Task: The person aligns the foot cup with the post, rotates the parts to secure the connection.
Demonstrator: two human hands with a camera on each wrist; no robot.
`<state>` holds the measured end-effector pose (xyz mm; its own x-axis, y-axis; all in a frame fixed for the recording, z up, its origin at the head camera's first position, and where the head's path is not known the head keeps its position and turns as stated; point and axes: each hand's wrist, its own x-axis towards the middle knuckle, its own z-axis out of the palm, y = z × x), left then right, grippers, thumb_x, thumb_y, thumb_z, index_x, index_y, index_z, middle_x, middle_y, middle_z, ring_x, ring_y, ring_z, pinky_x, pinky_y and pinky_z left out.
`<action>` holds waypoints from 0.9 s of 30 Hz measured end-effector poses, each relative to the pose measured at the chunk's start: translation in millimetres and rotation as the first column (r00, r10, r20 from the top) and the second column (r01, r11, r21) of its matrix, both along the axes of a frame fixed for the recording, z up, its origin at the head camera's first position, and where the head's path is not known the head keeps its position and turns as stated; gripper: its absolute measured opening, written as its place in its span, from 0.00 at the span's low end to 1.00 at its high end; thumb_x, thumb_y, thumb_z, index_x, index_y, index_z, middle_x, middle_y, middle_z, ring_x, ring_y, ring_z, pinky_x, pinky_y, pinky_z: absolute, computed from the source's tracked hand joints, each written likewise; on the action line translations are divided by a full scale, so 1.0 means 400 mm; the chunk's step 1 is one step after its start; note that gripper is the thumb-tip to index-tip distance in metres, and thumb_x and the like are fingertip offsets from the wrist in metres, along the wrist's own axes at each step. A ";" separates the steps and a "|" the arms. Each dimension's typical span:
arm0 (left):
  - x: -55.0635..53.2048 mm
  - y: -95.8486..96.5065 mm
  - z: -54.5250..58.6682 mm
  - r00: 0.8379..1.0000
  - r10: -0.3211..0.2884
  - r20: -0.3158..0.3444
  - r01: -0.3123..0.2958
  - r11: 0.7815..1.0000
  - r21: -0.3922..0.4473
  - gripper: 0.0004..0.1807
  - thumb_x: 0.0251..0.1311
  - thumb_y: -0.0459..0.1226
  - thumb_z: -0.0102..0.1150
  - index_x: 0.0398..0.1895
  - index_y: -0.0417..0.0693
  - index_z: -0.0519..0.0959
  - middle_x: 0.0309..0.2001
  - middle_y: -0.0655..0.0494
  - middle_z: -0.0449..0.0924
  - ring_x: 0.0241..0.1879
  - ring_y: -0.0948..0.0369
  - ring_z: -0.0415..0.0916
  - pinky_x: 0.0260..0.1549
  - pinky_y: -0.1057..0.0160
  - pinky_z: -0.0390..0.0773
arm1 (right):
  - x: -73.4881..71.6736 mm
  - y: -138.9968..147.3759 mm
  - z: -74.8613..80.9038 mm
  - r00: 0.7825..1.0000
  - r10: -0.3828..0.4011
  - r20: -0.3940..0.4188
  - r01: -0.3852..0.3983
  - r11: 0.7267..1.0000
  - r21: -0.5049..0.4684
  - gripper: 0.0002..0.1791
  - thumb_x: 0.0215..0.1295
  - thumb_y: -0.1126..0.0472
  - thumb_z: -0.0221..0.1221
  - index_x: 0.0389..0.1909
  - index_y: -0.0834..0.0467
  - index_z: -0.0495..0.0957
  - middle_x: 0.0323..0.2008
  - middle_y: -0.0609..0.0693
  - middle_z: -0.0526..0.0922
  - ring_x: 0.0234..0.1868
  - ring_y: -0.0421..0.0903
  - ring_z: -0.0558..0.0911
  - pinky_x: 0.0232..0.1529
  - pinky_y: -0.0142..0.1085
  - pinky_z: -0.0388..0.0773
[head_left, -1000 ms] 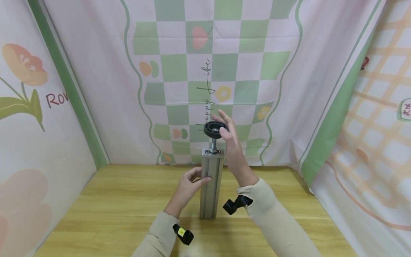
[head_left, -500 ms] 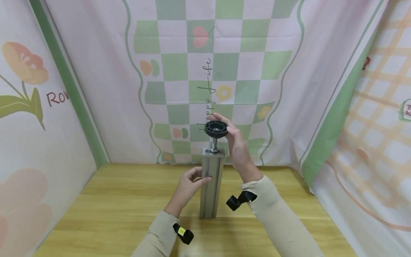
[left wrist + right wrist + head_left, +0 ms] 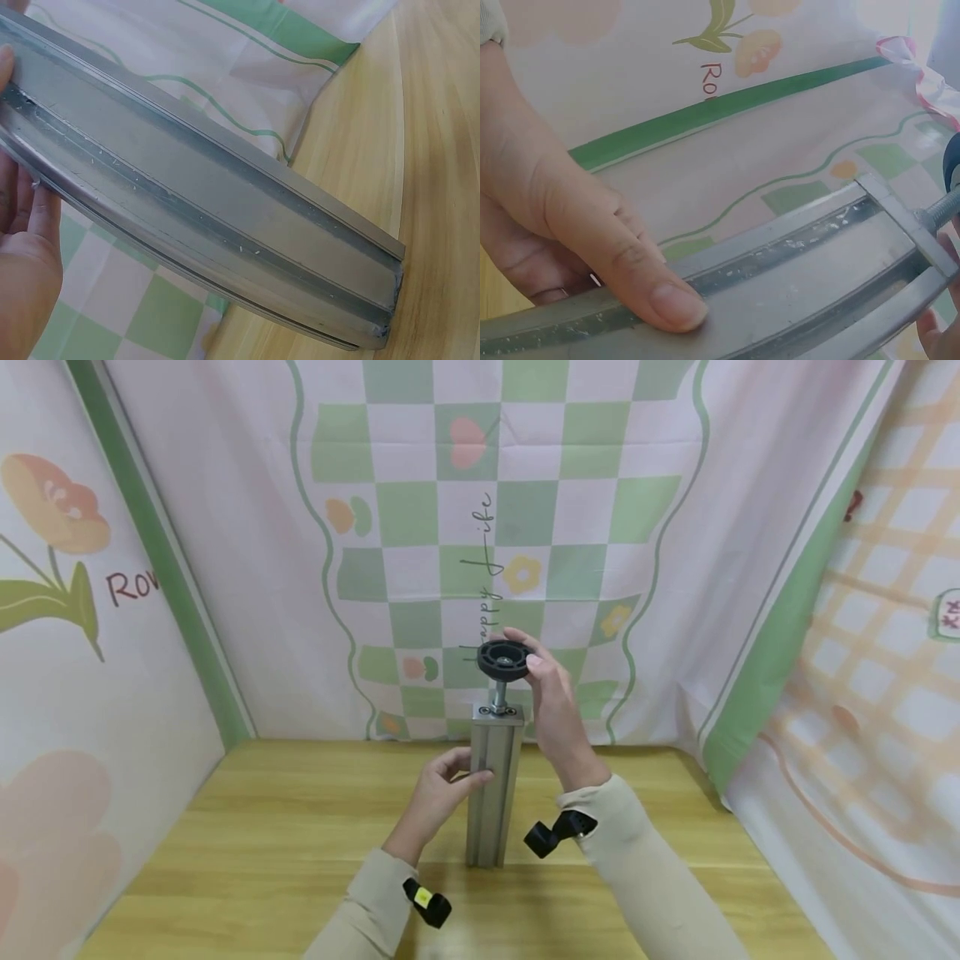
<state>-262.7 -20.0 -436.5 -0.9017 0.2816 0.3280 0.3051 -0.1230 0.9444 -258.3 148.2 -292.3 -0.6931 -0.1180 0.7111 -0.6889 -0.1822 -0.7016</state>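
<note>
A grey slotted aluminium profile point(image 3: 486, 810) stands upright on the wooden table. On its top plate is a black round leveling foot point(image 3: 491, 671), carried on a threaded stem point(image 3: 500, 695). The left hand point(image 3: 438, 797) grips the profile at mid-height from the left; the right wrist view shows its thumb point(image 3: 676, 304) flat on the slotted face. The right hand point(image 3: 558, 718) pinches the right side of the foot's rim between thumb and fingers, some fingers hidden behind it. Small bright shavings lie in the slots of the profile point(image 3: 210, 165).
The wooden table point(image 3: 285, 827) extends around the profile. A checkered cloth backdrop point(image 3: 408, 518) hangs behind, with printed cloths on both sides. Each beige sleeve carries a black wrist camera, the left camera point(image 3: 433, 910) having a yellow mark.
The right hand's raised fingers have come down around the foot's rim, and its thumb has shifted from over the top to the right edge. The left hand and profile stay put.
</note>
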 end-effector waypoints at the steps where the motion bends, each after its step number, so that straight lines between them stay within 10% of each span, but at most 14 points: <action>1: -0.001 0.000 -0.001 1.000 -0.003 0.000 0.003 1.000 0.001 0.20 0.60 0.42 0.72 0.53 0.46 0.81 0.48 0.50 0.81 0.54 0.46 0.75 0.58 0.58 0.76 | 0.003 -0.001 -0.002 1.000 -0.020 0.006 0.020 1.000 -0.002 0.27 0.74 0.55 0.40 0.67 0.62 0.71 0.61 0.57 0.78 0.64 0.53 0.73 0.71 0.47 0.55; 17: -0.001 -0.001 -0.001 1.000 -0.004 0.005 0.004 1.000 -0.014 0.22 0.58 0.47 0.73 0.53 0.49 0.82 0.49 0.50 0.81 0.54 0.52 0.76 0.60 0.57 0.75 | 0.044 -0.040 -0.019 0.974 -0.227 0.021 0.228 0.972 -0.057 0.20 0.70 0.51 0.57 0.57 0.57 0.70 0.59 0.51 0.75 0.53 0.51 0.76 0.48 0.39 0.75; 27: 0.001 0.001 0.001 1.000 0.000 0.012 0.000 1.000 -0.013 0.21 0.60 0.44 0.72 0.54 0.48 0.81 0.49 0.51 0.81 0.53 0.52 0.76 0.60 0.55 0.75 | 0.054 -0.066 -0.021 0.914 -0.401 -0.057 0.399 0.916 -0.048 0.19 0.67 0.56 0.65 0.51 0.59 0.69 0.52 0.50 0.70 0.54 0.46 0.73 0.67 0.50 0.58</action>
<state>-262.4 -19.8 -436.1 -0.9057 0.2857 0.3131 0.2934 -0.1107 0.9496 -236.7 121.8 -300.6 -0.6302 0.1851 0.7541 -0.7523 0.0948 -0.6520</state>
